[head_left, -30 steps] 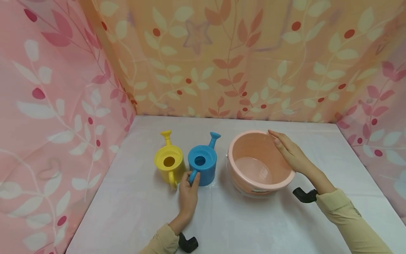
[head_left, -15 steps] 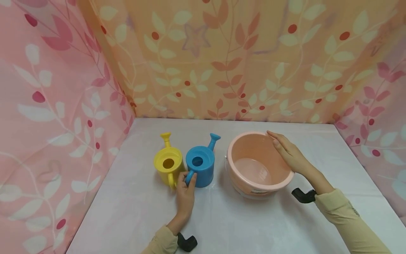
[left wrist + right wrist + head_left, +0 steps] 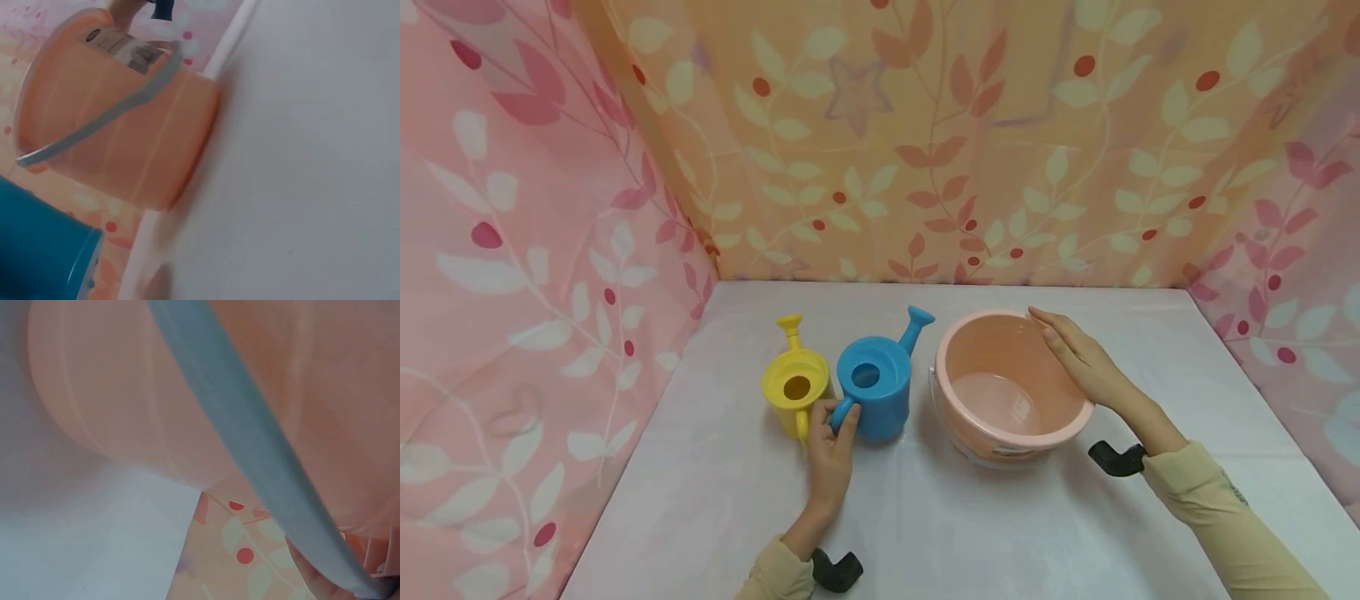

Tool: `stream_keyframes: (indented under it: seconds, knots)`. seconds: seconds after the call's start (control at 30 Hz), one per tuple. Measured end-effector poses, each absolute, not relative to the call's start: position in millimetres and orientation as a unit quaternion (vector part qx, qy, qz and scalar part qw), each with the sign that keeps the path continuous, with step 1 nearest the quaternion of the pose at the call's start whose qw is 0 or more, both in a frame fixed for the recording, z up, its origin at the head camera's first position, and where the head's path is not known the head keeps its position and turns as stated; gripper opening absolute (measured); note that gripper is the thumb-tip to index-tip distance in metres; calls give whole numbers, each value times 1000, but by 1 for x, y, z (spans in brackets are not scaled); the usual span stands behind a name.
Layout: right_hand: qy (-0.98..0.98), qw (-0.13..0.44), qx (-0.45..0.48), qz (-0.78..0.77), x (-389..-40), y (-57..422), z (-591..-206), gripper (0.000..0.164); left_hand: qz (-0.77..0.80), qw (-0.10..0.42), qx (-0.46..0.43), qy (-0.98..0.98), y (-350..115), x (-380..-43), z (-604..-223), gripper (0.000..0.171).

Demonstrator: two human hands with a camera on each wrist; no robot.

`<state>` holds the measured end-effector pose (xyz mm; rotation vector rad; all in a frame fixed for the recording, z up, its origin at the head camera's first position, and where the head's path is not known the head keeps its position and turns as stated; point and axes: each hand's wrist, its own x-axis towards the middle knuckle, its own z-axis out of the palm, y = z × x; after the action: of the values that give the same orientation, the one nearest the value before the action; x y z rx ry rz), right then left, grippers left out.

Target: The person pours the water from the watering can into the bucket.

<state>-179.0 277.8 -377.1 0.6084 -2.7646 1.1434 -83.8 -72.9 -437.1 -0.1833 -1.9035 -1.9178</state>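
Observation:
In the head view my left hand grips the handle of a blue watering can. The can leans slightly, its spout pointing to the back right, and it looks a little raised off the table. Close on its left stands a yellow watering can, its handle beside my left fingers. My right hand rests with straight fingers along the right rim of a pink bucket. The left wrist view has the side of the blue can and the bucket's grey handle. Fingertips show past the handle in the right wrist view.
All of this is on a white-covered table. A patterned orange curtain hangs behind it, with pink curtains at the left and right. A black wrist mount sits on each wrist.
The blue watering can slid slightly left, then tipped and rose a little, its spout swinging right. My left hand moved left with it. The right hand, bucket and yellow can stay in place.

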Motion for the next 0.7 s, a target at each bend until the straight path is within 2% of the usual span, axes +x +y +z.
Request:
stream_keyframes:
  seconds: [0.3, 0.7]
  knots:
    - [-905, 44, 194, 375, -179, 278, -378, 43, -692, 219, -90, -682, -79, -81, -422, 12]
    - [-904, 45, 198, 377, -178, 278, -377, 43, -707, 182, -121, -673, -95, -84, -420, 12]
